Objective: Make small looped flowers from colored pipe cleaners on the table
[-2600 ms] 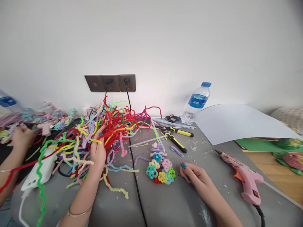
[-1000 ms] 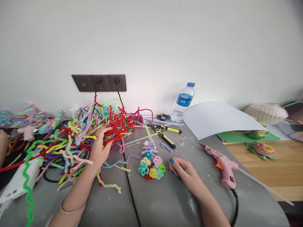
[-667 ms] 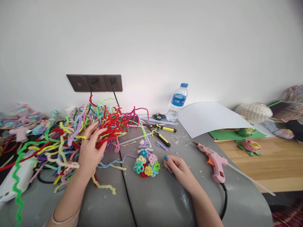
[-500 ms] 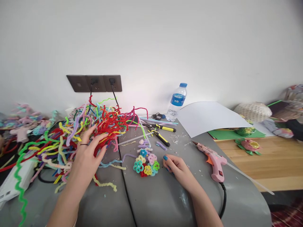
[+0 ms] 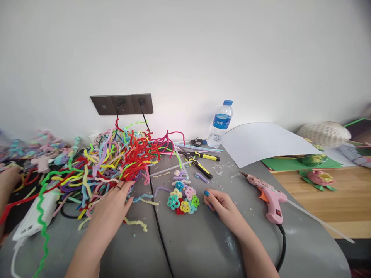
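My left hand point(image 5: 114, 200) reaches into the front of a large tangled pile of coloured pipe cleaners point(image 5: 101, 158). Its fingers are stretched out, with the thumb apart; the fingertips are hidden at the red pipe cleaners point(image 5: 139, 152). My right hand point(image 5: 220, 204) rests on the grey table, loosely closed, with blue nails and nothing visible in it. Between the hands lies a cluster of small pipe-cleaner flowers point(image 5: 184, 199) in several colours, with lilac coils at its top. A short bent lilac piece point(image 5: 202, 177) lies beside it.
Yellow-black pliers point(image 5: 203, 166) lie behind the flowers, near a water bottle point(image 5: 222, 123). A pink glue gun point(image 5: 272, 200) rests at right beside white paper point(image 5: 266, 143). A white power strip point(image 5: 36, 214) and another person's hand point(image 5: 10, 179) are at left. A black cable point(image 5: 158, 220) crosses the table.
My left hand has moved down and in toward the front of the pile, its fingertips now hidden. My right hand stays by the flowers. Another person's hand has appeared at left.
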`<action>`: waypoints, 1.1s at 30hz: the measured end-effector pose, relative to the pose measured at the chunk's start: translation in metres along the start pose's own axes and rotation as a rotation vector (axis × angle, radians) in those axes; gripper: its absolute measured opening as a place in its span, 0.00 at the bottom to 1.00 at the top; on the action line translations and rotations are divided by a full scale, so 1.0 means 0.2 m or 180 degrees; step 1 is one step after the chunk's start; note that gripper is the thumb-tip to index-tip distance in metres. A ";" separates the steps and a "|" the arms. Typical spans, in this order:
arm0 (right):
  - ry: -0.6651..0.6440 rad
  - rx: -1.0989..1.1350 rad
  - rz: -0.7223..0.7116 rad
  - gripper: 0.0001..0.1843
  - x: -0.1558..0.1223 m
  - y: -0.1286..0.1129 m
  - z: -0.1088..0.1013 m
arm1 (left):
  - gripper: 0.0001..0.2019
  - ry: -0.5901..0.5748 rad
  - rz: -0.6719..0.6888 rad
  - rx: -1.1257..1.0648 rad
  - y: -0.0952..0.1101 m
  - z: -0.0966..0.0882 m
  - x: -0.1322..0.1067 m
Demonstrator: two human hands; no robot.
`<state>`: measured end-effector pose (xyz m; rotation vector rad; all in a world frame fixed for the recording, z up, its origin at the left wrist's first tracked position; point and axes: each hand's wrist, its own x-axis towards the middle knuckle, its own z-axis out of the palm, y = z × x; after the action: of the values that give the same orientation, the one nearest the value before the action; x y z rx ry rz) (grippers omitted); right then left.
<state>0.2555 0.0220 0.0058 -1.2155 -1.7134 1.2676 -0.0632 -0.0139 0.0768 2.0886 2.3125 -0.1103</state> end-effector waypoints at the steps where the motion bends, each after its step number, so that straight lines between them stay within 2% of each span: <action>1: -0.0004 -0.0019 -0.0002 0.33 0.00 0.00 0.00 | 0.20 -0.0082 0.0009 0.0074 0.01 0.00 0.00; 5: -0.0002 -0.0079 0.0001 0.32 -0.01 0.00 0.00 | 0.22 -0.0425 0.0043 0.0127 0.00 0.01 0.01; 8: -0.0025 -0.0064 0.0044 0.33 -0.01 0.00 0.00 | 0.23 -0.0499 0.0247 0.0028 -0.02 0.02 0.01; 13: -0.0030 -0.0029 0.0091 0.34 -0.01 0.00 0.00 | 0.14 -0.0636 0.0514 -0.0069 -0.01 -0.01 0.03; 18: -0.0029 -0.0069 0.0055 0.34 0.00 0.00 0.00 | 0.11 -0.0265 0.0581 -0.0417 0.00 -0.03 0.04; 23: 0.0055 -0.0195 0.0038 0.35 0.00 -0.02 0.00 | 0.14 0.0104 0.0735 -0.0443 -0.02 0.04 0.00; 26: 0.0076 -0.0260 0.0014 0.35 0.00 -0.02 0.00 | 0.17 0.0526 0.0706 -0.0342 -0.03 0.06 -0.04; 30: 0.0058 -0.0261 0.0049 0.35 0.00 0.00 0.00 | 0.15 0.1100 0.0521 -0.0361 -0.06 0.03 -0.07; 32: 0.0050 -0.0253 0.0089 0.35 0.00 0.00 0.00 | 0.15 0.1053 0.0711 -0.0593 -0.05 0.01 -0.07; 33: 0.0053 -0.0248 0.0105 0.35 0.00 0.00 0.00 | 0.15 0.0888 0.0909 -0.0742 -0.04 0.02 -0.06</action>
<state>0.2553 0.0213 0.0047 -1.3006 -1.7517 1.2168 -0.0690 -0.0276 0.0743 2.4024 1.9989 0.4596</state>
